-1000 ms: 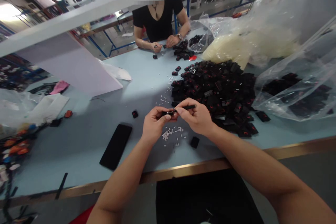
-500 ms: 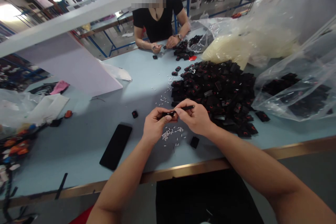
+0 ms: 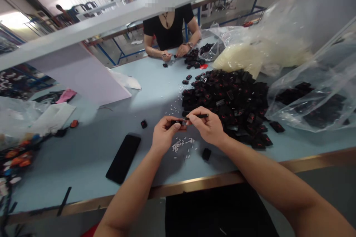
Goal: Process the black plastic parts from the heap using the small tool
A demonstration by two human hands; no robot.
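Between the thumb and fingers of my left hand (image 3: 163, 133) is a small black plastic part (image 3: 176, 122), partly covered by the fingers. My right hand (image 3: 207, 126) pinches a slim black pen-like tool (image 3: 200, 116), its tip close to the black part; whether they touch I cannot tell. Small white pins (image 3: 179, 144) lie scattered on the table just below my hands. One loose black piece (image 3: 206, 154) sits below my right hand, and another black piece (image 3: 143, 124) lies left of my left hand.
A big heap of black parts (image 3: 228, 100) lies beyond my right hand, with clear plastic bags (image 3: 311, 92) to its right. A black phone (image 3: 124, 158) rests at left. Across the table a co-worker (image 3: 169, 31) handles similar parts. A pale panel (image 3: 83, 70) stands at back left.
The whole view has shifted slightly, with things sitting a little lower in the picture. The tool in my right hand is tilted less. Both hands keep their hold.
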